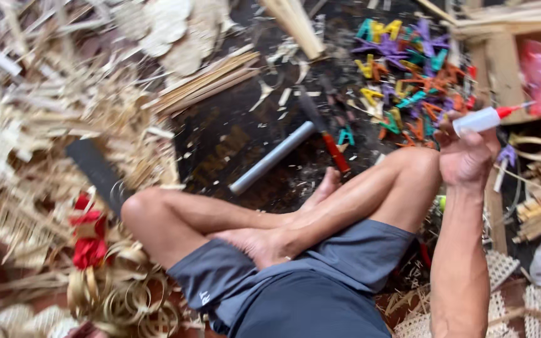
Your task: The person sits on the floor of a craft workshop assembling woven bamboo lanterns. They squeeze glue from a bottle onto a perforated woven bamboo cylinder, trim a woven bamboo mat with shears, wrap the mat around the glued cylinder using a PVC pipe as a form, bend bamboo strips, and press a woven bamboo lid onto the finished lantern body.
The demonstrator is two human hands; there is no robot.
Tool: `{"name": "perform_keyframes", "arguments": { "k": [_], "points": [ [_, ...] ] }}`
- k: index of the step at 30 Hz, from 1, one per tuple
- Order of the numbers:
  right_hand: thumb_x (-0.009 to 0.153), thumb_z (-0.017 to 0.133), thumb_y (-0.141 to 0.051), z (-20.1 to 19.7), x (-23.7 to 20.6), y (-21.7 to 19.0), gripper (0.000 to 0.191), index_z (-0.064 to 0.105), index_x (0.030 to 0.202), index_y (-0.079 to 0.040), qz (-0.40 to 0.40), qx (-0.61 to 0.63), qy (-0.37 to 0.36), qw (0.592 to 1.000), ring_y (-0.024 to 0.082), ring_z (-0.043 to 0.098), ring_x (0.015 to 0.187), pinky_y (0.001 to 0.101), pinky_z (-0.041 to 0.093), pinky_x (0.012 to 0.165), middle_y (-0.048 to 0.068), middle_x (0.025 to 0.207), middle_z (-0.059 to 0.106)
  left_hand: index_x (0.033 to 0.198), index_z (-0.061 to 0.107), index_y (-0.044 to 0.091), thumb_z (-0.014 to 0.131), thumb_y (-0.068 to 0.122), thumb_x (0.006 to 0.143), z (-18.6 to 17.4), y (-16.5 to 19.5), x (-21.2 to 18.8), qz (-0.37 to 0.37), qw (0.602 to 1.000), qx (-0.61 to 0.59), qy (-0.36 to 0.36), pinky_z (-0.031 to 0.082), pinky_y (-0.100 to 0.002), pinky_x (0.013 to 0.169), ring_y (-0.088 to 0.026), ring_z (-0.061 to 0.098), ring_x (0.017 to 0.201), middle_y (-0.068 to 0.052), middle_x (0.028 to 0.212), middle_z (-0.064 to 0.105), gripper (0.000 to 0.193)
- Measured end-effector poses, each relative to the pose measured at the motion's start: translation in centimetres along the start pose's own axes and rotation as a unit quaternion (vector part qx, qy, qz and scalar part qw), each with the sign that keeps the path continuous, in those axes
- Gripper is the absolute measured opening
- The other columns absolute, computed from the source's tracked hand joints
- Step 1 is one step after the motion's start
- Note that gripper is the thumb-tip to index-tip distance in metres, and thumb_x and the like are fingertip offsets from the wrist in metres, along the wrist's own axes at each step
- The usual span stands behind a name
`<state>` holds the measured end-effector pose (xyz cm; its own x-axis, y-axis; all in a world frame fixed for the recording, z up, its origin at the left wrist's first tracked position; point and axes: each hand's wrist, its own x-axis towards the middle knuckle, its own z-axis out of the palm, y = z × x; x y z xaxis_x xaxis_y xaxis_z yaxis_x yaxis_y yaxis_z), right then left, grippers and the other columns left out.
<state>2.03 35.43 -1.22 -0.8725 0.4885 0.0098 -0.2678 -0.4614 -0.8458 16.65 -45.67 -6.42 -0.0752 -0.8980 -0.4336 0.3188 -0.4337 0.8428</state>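
Note:
I sit cross-legged on a dark floor, my knees and feet in the middle of the view. My right hand (466, 155) is raised at the right, closed around a small white squeeze bottle (482, 119) with a red nozzle pointing right. Just beyond it lies a heap of small coloured clips (408, 75) in purple, orange, yellow and teal. My left hand is out of view.
A grey tube (272, 158) and a red-handled tool (328, 141) lie ahead of my feet. Bamboo strips and shavings (64, 112) pile up at the left, with curled strips and a red piece (87, 235). A wooden frame (502, 69) and woven pieces (502, 275) sit at the right.

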Motion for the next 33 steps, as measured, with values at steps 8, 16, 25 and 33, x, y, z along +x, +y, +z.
{"name": "perform_keyframes", "arguments": {
  "k": [8, 16, 25, 33],
  "points": [
    [0.087, 0.077, -0.004, -4.6, 7.2, 1.8, 0.03, 0.066, 0.114, -0.002, -0.098, -0.332, 0.106, 0.932, 0.013, 0.069, 0.085, 0.0285, 0.057, 0.073, 0.005, 0.102, 0.072, 0.114, 0.056, 0.005, 0.07, 0.045, 0.078, 9.7, -12.4, -9.7, 0.192, 0.89, 0.314, -0.269, 0.046, -0.044, 0.081, -0.025, 0.057, 0.091, -0.009, 0.101, 0.061, 0.055],
    [0.084, 0.083, -0.013, 6.8, 21.3, 8.1, 0.039, 0.063, 0.116, -0.005, -0.208, -0.51, 0.039, 0.834, 0.022, 0.071, 0.089, 0.0383, 0.057, 0.081, 0.009, 0.1, 0.071, 0.097, 0.068, 0.004, 0.07, 0.027, 0.091, 11.1, -18.0, -18.6, 0.268, 0.661, 0.497, -0.494, 0.049, -0.034, 0.065, -0.017, 0.059, 0.069, -0.006, 0.077, 0.064, 0.024],
    [0.086, 0.085, -0.024, 12.5, 26.5, 13.4, 0.034, 0.066, 0.109, -0.009, -0.185, -0.644, 0.049, 0.741, 0.034, 0.073, 0.089, 0.0465, 0.056, 0.077, 0.016, 0.098, 0.076, 0.071, 0.061, 0.004, 0.074, 0.019, 0.093, 10.7, -18.2, -18.8, 0.362, 0.599, 0.492, -0.517, 0.044, -0.036, 0.054, -0.021, 0.051, 0.055, -0.008, 0.063, 0.054, 0.03],
    [0.091, 0.075, 0.007, 7.5, 24.7, 10.2, 0.05, 0.054, 0.135, 0.014, -0.219, -0.568, -0.017, 0.794, 0.018, 0.068, 0.098, 0.0294, 0.058, 0.079, 0.017, 0.118, 0.068, 0.083, 0.069, 0.002, 0.074, 0.013, 0.09, 12.0, -18.2, -21.5, 0.363, 0.608, 0.465, -0.532, 0.051, -0.036, 0.06, -0.025, 0.064, 0.064, -0.011, 0.075, 0.066, 0.013]
  ]
}}
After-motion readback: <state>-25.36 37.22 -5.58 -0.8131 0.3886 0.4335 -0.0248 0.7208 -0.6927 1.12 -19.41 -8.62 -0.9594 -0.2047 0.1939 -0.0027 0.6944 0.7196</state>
